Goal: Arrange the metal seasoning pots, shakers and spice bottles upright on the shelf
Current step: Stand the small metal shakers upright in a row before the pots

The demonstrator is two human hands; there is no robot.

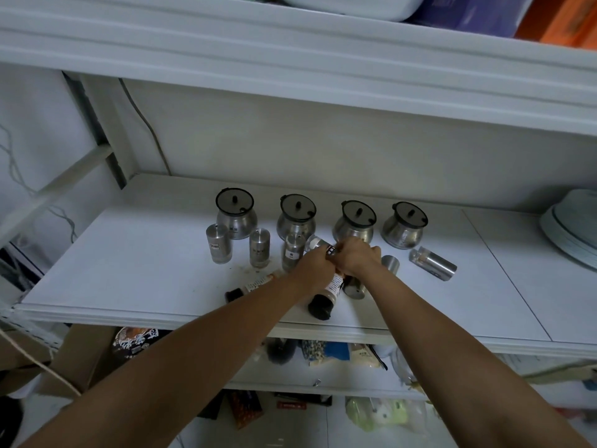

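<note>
Now: both hands closed on one spice bottle

Right between my hands sits the white-capped spice bottle (318, 243). It is tilted, with its cap aimed up and left towards the back row and its label showing in the gap between the knuckles. My left hand (315, 265) and right hand (357, 257) meet over the middle of the shelf (129, 270). Both forearms reach in from below and converge, and the fingers of both hands are curled round that bottle.

Just under the wrists a dark-capped spice bottle (323, 300) lies on its side, cap towards the front edge; I cannot tell whether either hand touches it. Beside it, below the right wrist, a tipped shaker (354, 288) lies on the board, and a short shaker (390, 264) sits just right of the right hand. Left of the left forearm a flat spice bottle (248, 287) lies on its side.

Three upright shakers (259, 247) stand in a row left of the hands, and a fallen shaker (433, 263) lies well off to the right. Along the back, four metal seasoning pots (296, 218) stand upright with dark lids. A stack of plates (571, 227) sits at the far right.
</note>
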